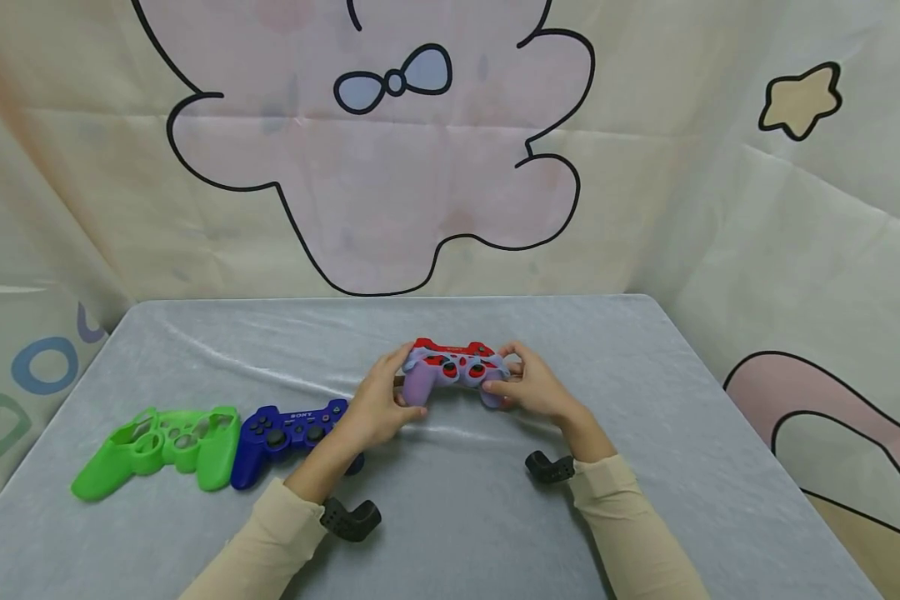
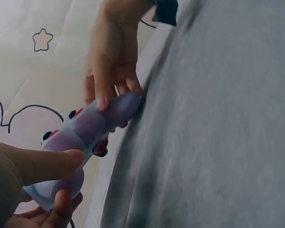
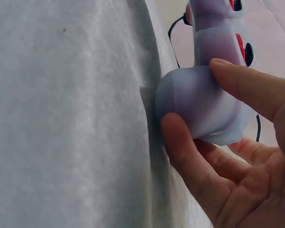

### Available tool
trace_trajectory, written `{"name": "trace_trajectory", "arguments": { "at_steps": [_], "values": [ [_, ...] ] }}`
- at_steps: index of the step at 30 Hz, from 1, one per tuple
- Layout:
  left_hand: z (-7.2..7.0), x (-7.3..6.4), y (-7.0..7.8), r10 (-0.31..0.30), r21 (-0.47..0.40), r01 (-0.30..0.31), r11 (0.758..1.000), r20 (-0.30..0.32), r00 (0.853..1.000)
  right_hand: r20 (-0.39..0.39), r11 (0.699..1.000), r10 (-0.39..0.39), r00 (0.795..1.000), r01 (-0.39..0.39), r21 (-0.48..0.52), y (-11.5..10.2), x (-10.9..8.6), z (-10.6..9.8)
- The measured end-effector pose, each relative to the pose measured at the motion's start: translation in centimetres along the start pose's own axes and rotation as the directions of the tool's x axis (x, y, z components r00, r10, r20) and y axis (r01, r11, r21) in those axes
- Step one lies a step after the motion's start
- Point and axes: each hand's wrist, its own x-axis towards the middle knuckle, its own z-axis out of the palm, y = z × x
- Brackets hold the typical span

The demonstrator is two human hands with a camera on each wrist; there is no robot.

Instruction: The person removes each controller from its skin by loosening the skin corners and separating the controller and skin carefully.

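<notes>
A red game controller (image 1: 453, 348) sits in a pale purple and blue silicone cover (image 1: 420, 382) at the middle of the table. Its red top edge shows above the cover, and red parts show through the cover's openings. My left hand (image 1: 381, 402) grips the left handle, and my right hand (image 1: 538, 390) holds the right one. In the left wrist view, the left thumb (image 2: 52, 166) lies along the cover (image 2: 85, 130). Up close in the right wrist view, fingers of the right hand (image 3: 242, 185) wrap the rounded handle end of the cover (image 3: 199, 97).
Left of my hands lies a blue game controller (image 1: 288, 429), partly hidden behind the left forearm. Beside it is a bright green controller cover (image 1: 168, 442) with open holes. A grey cloth covers the table (image 1: 450, 533); a printed curtain (image 1: 645, 167) hangs behind.
</notes>
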Motion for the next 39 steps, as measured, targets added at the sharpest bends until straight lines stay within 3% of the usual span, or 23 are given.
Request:
{"name": "trace_trajectory", "arguments": {
  "at_steps": [9, 17, 25, 30, 36, 39],
  "values": [
    [-0.71, -0.38, 0.17, 0.034, 0.079, -0.032, 0.996, -0.024, 0.999, 0.063, 0.999, 0.009, 0.998, -0.007, -0.035, -0.02, -0.12, -0.48],
    [-0.45, -0.23, -0.06, 0.082, 0.125, -0.081, 0.989, -0.007, 0.997, 0.088, 0.995, 0.021, 0.996, -0.012, -0.096, 0.26, -0.44, -0.95],
    [-0.1, -0.34, -0.17, 0.175, 0.137, -0.168, 0.976, -0.042, 0.984, 0.121, 0.992, -0.008, 0.993, 0.023, -0.122, 0.05, -0.51, -0.97],
    [0.03, -0.67, -0.27, 0.199, 0.189, -0.181, 0.965, -0.082, 0.977, 0.114, 0.991, -0.009, 0.993, 0.024, -0.13, 0.0, -0.62, -0.77],
    [-0.17, -0.75, -0.25, 0.187, 0.204, -0.16, 0.966, -0.123, 0.975, 0.102, 0.994, -0.01, 0.995, 0.021, -0.108, 0.28, -0.43, -0.58],
    [-0.44, -0.48, -0.18, 0.134, 0.115, -0.12, 0.986, -0.114, 0.984, 0.089, 0.995, 0.002, 0.996, 0.006, -0.099, 0.38, -0.18, -0.58]
  ]
}}
